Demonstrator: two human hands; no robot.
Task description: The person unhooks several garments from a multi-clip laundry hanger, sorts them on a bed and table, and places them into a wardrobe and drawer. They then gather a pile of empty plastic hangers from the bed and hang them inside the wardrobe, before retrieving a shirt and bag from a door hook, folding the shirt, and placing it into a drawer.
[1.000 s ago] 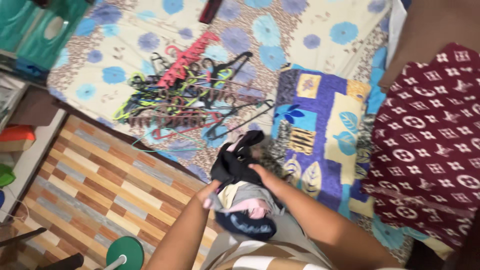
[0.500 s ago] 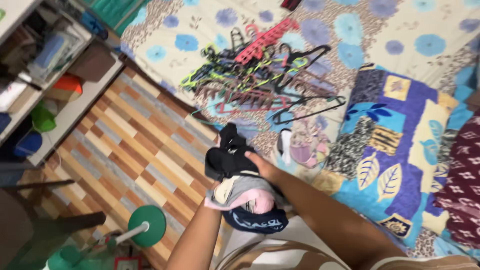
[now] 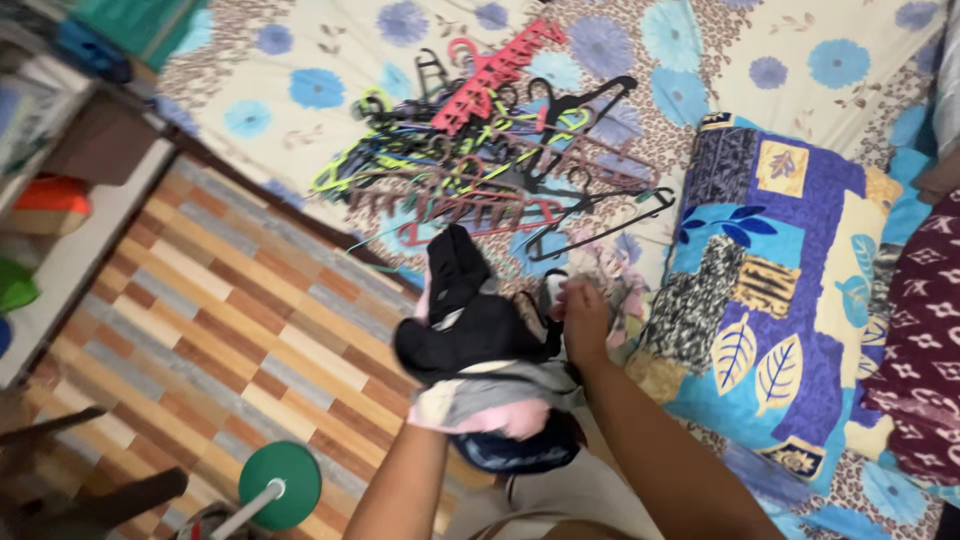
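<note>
A bundle of clothes rests on my left forearm [image 3: 400, 490]: a black garment [image 3: 470, 325] on top, grey and pink pieces [image 3: 480, 405] under it, a dark blue one [image 3: 515, 452] lowest. My left hand is hidden beneath the bundle and holds it up. My right hand [image 3: 585, 320] has reached past the bundle to the bed. Its fingers curl down onto a small pink and white garment [image 3: 610, 278] lying beside the pillow. Whether they grip it is hidden by the back of the hand.
A tangled pile of plastic hangers [image 3: 490, 140] lies on the flowered bedsheet [image 3: 300, 60]. A patterned blue pillow [image 3: 780, 270] and a maroon printed cloth [image 3: 925, 330] lie to the right. Striped floor [image 3: 200, 320], a green weight plate [image 3: 280, 485] and a shelf [image 3: 60, 260] are to the left.
My right hand has left the top of the bundle and moved right, onto the small garment on the bed. The view has swung slightly; the bundle stays on my left arm.
</note>
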